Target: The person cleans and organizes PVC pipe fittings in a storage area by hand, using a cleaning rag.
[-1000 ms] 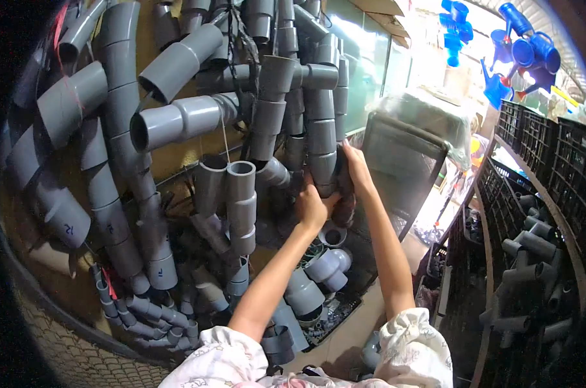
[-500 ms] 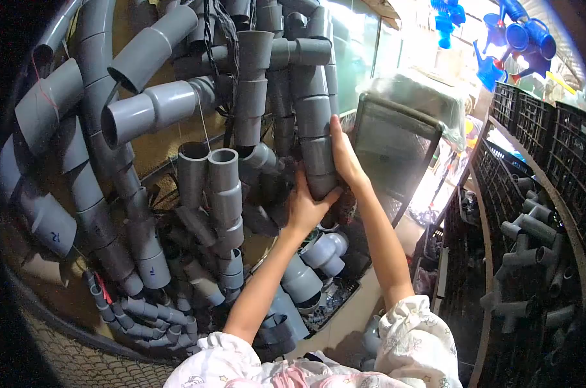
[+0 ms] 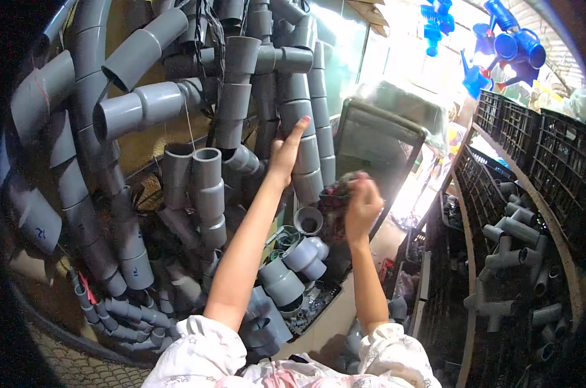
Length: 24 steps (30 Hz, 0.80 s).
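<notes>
A column of grey pipe fittings (image 3: 299,110) hangs at the centre, strung end to end. My left hand (image 3: 286,155) lies against the column's left side, fingers stretched upward along it. To the right of the column's lower end, my right hand (image 3: 364,207) is raised with its fingers bent together over a dark, mottled bundle (image 3: 338,197). The bundle is blurred, and I cannot make out what it is. Just below the column, the round mouth of another grey fitting (image 3: 308,221) faces up.
Many strung grey fittings (image 3: 119,110) hang at the left. Larger couplings (image 3: 282,281) lie below my hands. A framed panel (image 3: 380,142) leans behind. Black crates (image 3: 564,149) and grey tees (image 3: 510,255) fill the right-hand shelves. Blue watering cans (image 3: 519,48) hang at the upper right.
My left hand has moved up along the column's left side. My right hand has left the column and moved down and right to the dark bundle. The view has shifted slightly.
</notes>
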Each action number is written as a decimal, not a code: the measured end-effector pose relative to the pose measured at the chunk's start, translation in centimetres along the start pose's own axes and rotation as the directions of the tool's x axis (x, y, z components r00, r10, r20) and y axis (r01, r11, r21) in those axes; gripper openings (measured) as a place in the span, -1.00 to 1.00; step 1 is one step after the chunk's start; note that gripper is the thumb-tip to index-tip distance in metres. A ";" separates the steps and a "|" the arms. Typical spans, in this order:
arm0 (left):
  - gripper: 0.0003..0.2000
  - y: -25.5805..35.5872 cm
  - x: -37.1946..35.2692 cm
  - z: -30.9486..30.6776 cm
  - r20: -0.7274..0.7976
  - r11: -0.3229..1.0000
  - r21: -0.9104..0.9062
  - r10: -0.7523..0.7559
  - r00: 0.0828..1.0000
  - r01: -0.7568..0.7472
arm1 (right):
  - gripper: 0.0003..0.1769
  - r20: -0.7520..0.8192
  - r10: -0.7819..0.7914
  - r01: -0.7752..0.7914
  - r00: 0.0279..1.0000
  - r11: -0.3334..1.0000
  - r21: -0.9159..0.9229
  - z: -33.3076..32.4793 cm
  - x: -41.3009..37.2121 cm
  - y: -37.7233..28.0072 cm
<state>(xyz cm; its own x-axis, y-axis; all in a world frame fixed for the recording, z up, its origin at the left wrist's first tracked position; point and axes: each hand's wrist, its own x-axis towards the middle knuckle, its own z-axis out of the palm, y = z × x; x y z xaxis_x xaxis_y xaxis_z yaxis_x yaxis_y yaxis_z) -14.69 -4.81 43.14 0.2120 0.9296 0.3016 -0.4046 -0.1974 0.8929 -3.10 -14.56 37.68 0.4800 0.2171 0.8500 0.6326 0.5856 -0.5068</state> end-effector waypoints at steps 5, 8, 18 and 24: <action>-0.36 -2.4 1.7 2.8 -0.078 0.983 0.176 0.074 0.994 -0.060 | -0.82 -0.434 0.008 0.049 0.901 0.992 0.119 -1.2 3.7 -2.5; -0.28 -0.7 1.8 3.0 0.153 0.991 0.125 -0.064 0.986 0.045 | -0.81 -0.295 -0.407 0.361 0.864 0.911 -0.200 2.8 6.4 -1.6; -0.02 1.0 -0.4 -0.9 -0.035 0.878 0.477 0.062 0.997 -0.038 | -0.70 0.382 -0.590 0.639 0.711 0.769 -0.002 3.4 -4.2 8.7; -0.16 1.6 -1.9 -1.4 0.021 0.937 0.328 0.121 0.992 -0.122 | -0.73 0.504 0.166 -0.192 0.848 0.981 -0.002 0.3 -9.0 15.5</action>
<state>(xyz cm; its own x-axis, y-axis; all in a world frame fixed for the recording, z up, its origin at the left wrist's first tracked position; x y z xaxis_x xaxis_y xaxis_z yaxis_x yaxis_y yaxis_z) -17.00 -6.48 43.48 0.1800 0.8919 0.4148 -0.1132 -0.4001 0.9095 2.24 -7.15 22.23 0.2060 0.6748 0.7086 0.5299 0.5319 -0.6606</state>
